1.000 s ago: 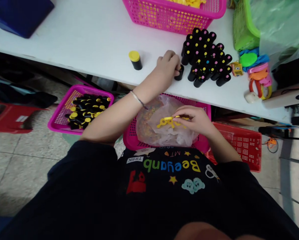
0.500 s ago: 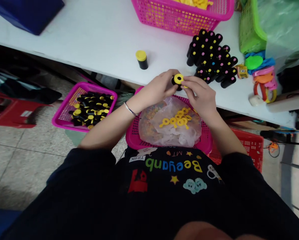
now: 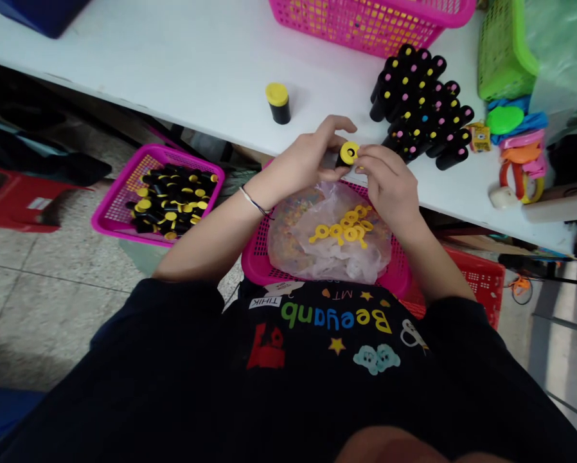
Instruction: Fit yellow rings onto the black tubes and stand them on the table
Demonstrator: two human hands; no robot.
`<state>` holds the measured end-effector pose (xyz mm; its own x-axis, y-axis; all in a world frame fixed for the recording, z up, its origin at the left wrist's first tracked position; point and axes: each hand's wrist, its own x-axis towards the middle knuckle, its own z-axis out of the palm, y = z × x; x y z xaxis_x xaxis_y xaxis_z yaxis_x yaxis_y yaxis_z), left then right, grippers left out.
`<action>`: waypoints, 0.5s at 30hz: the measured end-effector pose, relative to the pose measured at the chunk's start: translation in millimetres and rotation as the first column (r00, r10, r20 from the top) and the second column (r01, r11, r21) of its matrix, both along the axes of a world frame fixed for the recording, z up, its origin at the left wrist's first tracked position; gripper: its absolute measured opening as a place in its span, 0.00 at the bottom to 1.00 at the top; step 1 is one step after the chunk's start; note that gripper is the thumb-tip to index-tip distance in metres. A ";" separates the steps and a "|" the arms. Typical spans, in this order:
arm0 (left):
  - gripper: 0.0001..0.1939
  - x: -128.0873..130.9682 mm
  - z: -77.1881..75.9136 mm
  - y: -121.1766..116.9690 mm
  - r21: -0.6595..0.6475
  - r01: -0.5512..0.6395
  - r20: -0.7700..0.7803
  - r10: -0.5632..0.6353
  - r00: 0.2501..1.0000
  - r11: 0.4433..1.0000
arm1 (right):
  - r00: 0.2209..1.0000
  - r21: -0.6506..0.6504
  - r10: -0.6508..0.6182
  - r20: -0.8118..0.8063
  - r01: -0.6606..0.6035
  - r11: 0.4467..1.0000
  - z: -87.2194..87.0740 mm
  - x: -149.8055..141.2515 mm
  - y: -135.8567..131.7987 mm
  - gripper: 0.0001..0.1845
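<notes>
Holding: black tube (image 3: pixel 342 161), yellow ring (image 3: pixel 347 147) | left basket (image 3: pixel 117 200): yellow-capped tubes (image 3: pixel 171 198)

Black tube (image 3: pixel 340 161), yellow ring (image 3: pixel 345 154) over its top

We seem to be in a workshop: black tubes (image 3: pixel 406 98) stand in bulk on the white surface (image 3: pixel 173 64) at right, and a pink basket (image 3: pixel 117 186) at left holds yellow-capped tubes (image 3: pixel 171 217) above a tiled floor (image 3: pixel 62 283).
</notes>
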<state>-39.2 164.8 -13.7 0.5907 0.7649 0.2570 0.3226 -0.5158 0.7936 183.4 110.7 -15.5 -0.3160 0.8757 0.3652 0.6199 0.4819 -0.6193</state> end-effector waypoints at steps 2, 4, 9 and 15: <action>0.21 -1.2 -2.8 2.0 -0.011 -0.009 0.000 0.009 1.000 1.000 | 1.000 0.001 0.026 0.004 -0.026 1.000 0.1 -0.6 2.6 0.18; 0.18 -1.3 -5.5 4.2 -0.010 -0.036 -0.004 0.036 0.999 0.999 | 0.998 -0.007 0.056 0.005 -0.056 0.998 -0.6 -1.1 5.1 0.19; 0.17 1.1 -5.2 7.9 -0.026 -0.071 -0.029 0.070 0.997 0.997 | 0.996 0.015 0.072 0.042 -0.073 0.997 -13.0 -3.7 8.6 0.23; 0.17 3.8 -8.6 13.0 0.019 -0.123 -0.058 0.124 0.991 0.992 | 0.991 0.105 0.071 0.111 -0.083 0.991 -36.6 -4.0 13.6 0.31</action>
